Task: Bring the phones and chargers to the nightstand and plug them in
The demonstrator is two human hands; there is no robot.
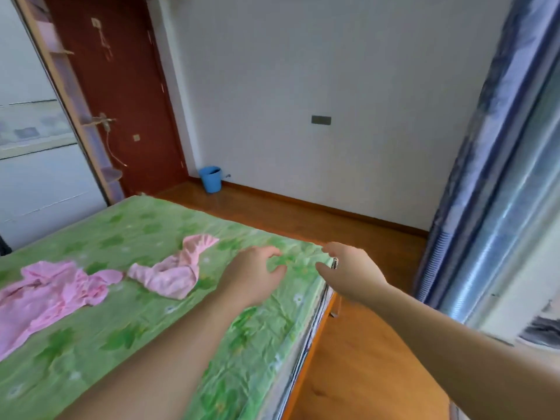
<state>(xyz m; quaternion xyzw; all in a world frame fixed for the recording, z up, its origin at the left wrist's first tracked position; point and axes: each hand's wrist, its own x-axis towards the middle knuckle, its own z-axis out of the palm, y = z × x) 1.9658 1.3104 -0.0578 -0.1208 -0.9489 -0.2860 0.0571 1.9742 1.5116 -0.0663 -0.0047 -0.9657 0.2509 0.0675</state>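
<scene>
We see no phone or charger anywhere. Our left hand [253, 275] hovers over the green bed sheet [121, 313], fingers [274, 253] curled wide and holding nothing. Our right hand [348, 272] reaches over the bed's edge [318, 304]; its fingers are half open, and something small and dark shows at them, too blurred to name. Left of the left fingers lie pink clothes [169, 272]. Beyond both hands, a blue bucket [210, 178] stands by the wall, contents hidden. Bare wooden floor [357, 353] opens right of the right fingers, up to the curtain [472, 177].
</scene>
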